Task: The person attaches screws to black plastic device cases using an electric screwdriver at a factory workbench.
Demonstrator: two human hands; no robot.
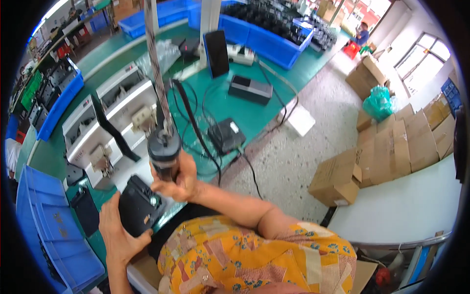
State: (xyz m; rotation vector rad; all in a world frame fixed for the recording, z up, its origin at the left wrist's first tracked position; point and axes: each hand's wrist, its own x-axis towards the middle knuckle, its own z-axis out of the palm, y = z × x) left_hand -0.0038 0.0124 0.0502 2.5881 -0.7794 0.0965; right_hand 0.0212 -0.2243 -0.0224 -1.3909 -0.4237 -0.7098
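My right hand [180,179] is wrapped round a dark, cylindrical electric screwdriver [164,151], which stands upright and hangs from a twisted cord [157,73]. Below it, on the green bench, lies a black plastic housing [136,208]. My left hand [117,232] grips this housing, with the thumb at its near edge and the fingers along its left side. A small bright spot shows on the housing beside my right fingers. The screwdriver's tip is hidden behind my right hand.
Two white screw-feeder-like machines [129,105] stand beyond the housing. A blue bin [54,230] and a flat black part [85,210] are on the left. Farther off are a phone [217,54], a black adapter box [226,135] and loose cables. Cardboard boxes [338,176] stand at right.
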